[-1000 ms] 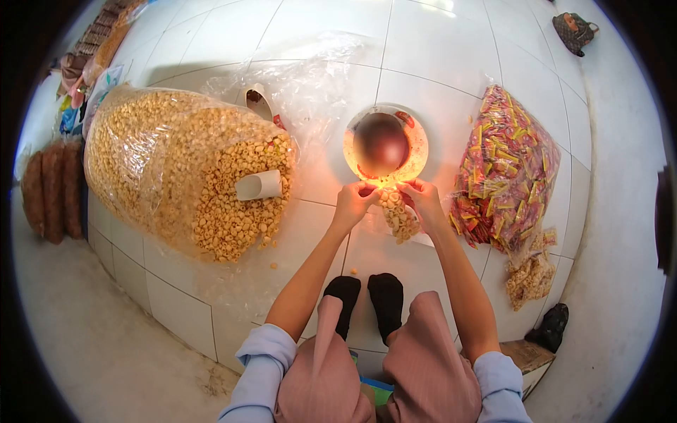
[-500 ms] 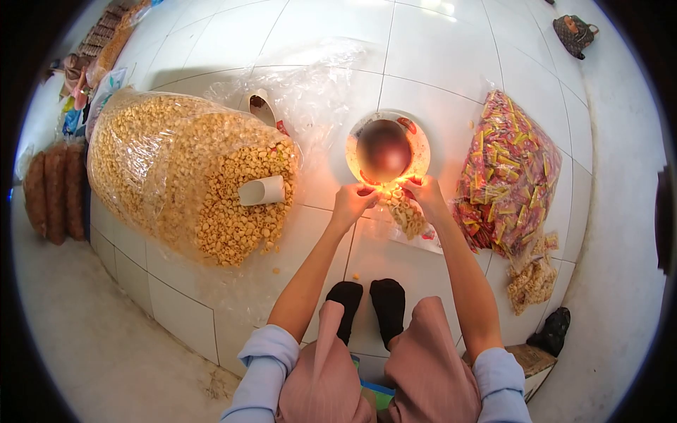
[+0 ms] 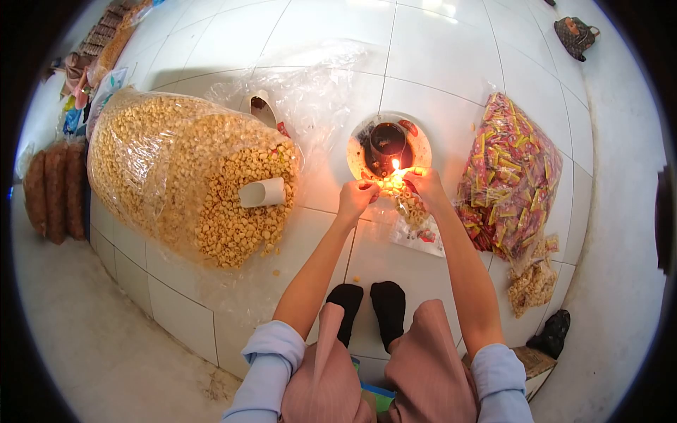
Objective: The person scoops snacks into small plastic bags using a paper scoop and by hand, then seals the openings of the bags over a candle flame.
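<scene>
While left hand point(image 3: 357, 198) and right hand point(image 3: 425, 186) reach forward | both pinch snack bag point(image 3: 411, 211) near flame point(image 3: 395, 164) | apparently top edge, glare-blurred

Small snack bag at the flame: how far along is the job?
Looks done: filled packets lying beside the sachet bag. In hand: one small bag with snacks inside, its top pinched by the left hand and right hand near the flame; can't tell if sealed. Left: plenty of loose snacks around the scoop; target count not visible.
</scene>
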Tool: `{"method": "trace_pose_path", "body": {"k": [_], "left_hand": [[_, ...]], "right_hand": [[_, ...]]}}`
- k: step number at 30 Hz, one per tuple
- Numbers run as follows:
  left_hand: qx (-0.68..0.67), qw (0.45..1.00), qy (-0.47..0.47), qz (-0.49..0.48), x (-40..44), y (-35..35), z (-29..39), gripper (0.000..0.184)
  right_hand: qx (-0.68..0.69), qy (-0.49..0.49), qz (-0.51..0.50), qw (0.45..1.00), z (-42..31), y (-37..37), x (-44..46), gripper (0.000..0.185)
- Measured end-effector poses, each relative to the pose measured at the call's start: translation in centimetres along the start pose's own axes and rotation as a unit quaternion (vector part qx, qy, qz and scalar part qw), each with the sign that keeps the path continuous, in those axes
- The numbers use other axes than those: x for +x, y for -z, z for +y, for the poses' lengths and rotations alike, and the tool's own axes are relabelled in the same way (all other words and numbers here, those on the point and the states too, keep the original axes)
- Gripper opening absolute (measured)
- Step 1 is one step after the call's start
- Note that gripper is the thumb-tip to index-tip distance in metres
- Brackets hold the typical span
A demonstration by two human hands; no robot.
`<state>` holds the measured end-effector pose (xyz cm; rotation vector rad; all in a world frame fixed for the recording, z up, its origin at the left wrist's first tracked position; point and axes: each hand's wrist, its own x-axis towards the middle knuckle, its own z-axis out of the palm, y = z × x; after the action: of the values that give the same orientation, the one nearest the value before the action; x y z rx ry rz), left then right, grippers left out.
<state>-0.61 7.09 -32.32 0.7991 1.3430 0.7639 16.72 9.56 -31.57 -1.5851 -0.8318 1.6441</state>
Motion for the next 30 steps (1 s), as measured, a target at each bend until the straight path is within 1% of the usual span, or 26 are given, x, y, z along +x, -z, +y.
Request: {"method": "trace_pose_path", "body": {"k": [2,4,8,11,14,16,17,19,20,21,22,23,25,26,28,30], "left_hand": [[0.001,1.0,-0.003,-0.002,0.4,0.1,-0.4,0.014],[0.009,1.0,-0.011,-0.015,0.6,0.1,-0.4,0.015],[0.01,1.0,-0.014,-0.007,0.8,-0.1,-0.4,0.016],[-0.007,0.999,-0.026,-0.02,1.1,-0.2,-0.6,0.017],[0.001,1.0,-0.028,-0.009,1.1,-0.6,-0.2,0.016],[-0.023,0.998,-0.042,0.034,1.3,-1.0,-0.2,0.014],[-0.023,0.998,-0.042,0.034,1.4,-1.0,-0.1,0.014],[0.033,0.999,-0.029,0.03,1.5,-1.0,0.1,0.012],[0.033,0.999,-0.028,0.03,1.5,-1.1,0.3,0.012],[0.006,0.999,-0.043,0.032,1.8,-1.2,0.0,0.011],[-0.021,0.998,-0.057,0.034,2.0,-1.2,-0.2,0.014],[-0.021,0.998,-0.057,0.034,2.1,-1.4,-0.4,0.014],[-0.038,0.986,-0.104,0.123,2.5,-1.6,-0.9,0.029],[-0.037,0.986,-0.104,0.123,2.6,-1.7,-1.0,0.029],[-0.044,0.986,-0.1,0.128,2.7,-1.8,-1.0,0.038],[-0.038,0.986,-0.096,0.134,2.7,-2.0,-0.8,0.038]], "right_hand": [[-0.005,-0.002,-0.014,1.0,0.3,0.2,0.5,0.008],[-0.003,0.0,-0.004,1.0,0.2,0.0,0.5,0.008],[0.013,0.008,0.01,1.0,0.5,0.1,1.0,0.008],[0.001,0.022,-0.003,1.0,0.9,0.5,1.5,0.009],[0.027,0.015,0.023,0.999,1.0,0.6,1.6,0.01],[0.04,0.015,0.03,0.999,0.9,0.7,1.5,0.01],[0.053,0.014,0.036,0.998,0.9,0.8,1.4,0.011],[0.041,0.026,0.04,0.998,1.1,1.0,1.7,0.011],[0.029,0.038,0.045,0.998,1.3,1.1,1.8,0.011],[0.03,0.038,0.045,0.998,1.1,1.0,1.7,0.011],[0.056,0.033,0.056,0.996,1.1,0.9,1.5,0.012],[0.081,0.027,0.067,0.994,0.9,0.8,1.4,0.012],[0.077,0.034,0.064,0.994,0.9,0.8,1.3,0.013],[0.071,0.041,0.062,0.995,0.9,0.8,1.3,0.013],[0.079,0.037,0.067,0.994,1.1,0.8,1.5,0.013],[0.087,0.034,0.072,0.993,1.1,0.9,1.5,0.013]]}}
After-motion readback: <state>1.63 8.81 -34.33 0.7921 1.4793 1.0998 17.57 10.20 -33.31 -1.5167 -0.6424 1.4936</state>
